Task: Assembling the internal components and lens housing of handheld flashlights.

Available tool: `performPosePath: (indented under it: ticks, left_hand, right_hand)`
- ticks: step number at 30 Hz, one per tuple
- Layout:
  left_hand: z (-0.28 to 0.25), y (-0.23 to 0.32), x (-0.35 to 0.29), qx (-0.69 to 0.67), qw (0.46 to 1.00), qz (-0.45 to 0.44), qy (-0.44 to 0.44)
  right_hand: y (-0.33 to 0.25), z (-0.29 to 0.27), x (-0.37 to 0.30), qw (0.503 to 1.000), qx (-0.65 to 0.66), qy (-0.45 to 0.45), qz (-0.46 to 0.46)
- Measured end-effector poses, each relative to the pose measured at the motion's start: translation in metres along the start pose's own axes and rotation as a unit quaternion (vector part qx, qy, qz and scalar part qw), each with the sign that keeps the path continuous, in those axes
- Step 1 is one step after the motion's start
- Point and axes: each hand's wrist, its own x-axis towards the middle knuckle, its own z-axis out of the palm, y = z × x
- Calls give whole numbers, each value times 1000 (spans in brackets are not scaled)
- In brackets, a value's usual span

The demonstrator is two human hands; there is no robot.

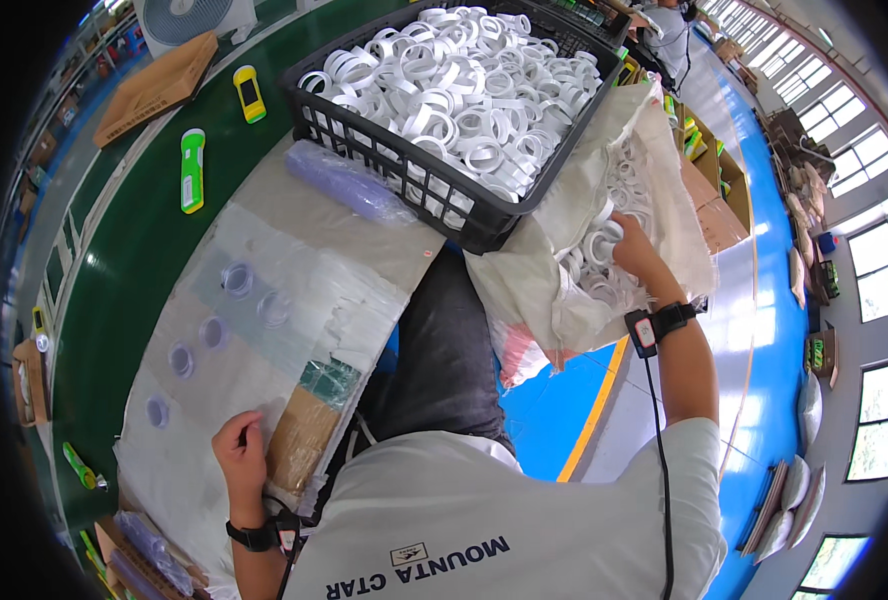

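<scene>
My right hand [640, 250] reaches into an open white woven sack [534, 275] at the right. Its fingers close on a white plastic ring [602, 238] at the top of the loose rings there. My left hand [240, 450] is curled above the near part of the grey work mat [199, 455], beside a brown taped patch [299, 440]. Whatever its fingers hold, if anything, is hidden. Several clear round lenses [213, 333] lie apart on the mat, beyond my left hand.
A black crate [394, 160] heaped with white rings stands ahead. Against it lies a purplish plastic-wrapped bundle [349, 182]. On the green bench are a green flashlight [193, 172], a yellow one [249, 94] and a cardboard tray [154, 90]. Cardboard boxes [716, 205] stand beyond the sack.
</scene>
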Motion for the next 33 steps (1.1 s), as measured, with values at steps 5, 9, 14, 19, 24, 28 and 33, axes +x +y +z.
performPosePath:
  ticks: [5,9,14,19,24,28,33]
  left_hand:
    - [-2,-8,-2,-13,1000,4,4]
    - [-2,-3,-2,-13,1000,14,7]
    - [1,1,0,-14,1000,16,10]
    - [0,-1,-4,-31,999,12,13]
    - [-2,2,-5,-57,998,-15,6]
    - [-2,2,-5,-65,998,-10,17]
    - [-3,-1,-5,-56,998,-5,5]
  right_hand:
    - [-33,-37,-13,988,120,6,93]
    - [-19,-51,-13,977,183,41,97]
    - [-62,-96,-2,917,392,66,-17]
    - [-177,-128,50,916,327,52,-225]
    - [-240,-82,117,971,61,34,-229]
    - [-240,-78,120,967,-8,89,-239]
    - [-163,-91,69,918,188,349,-28]
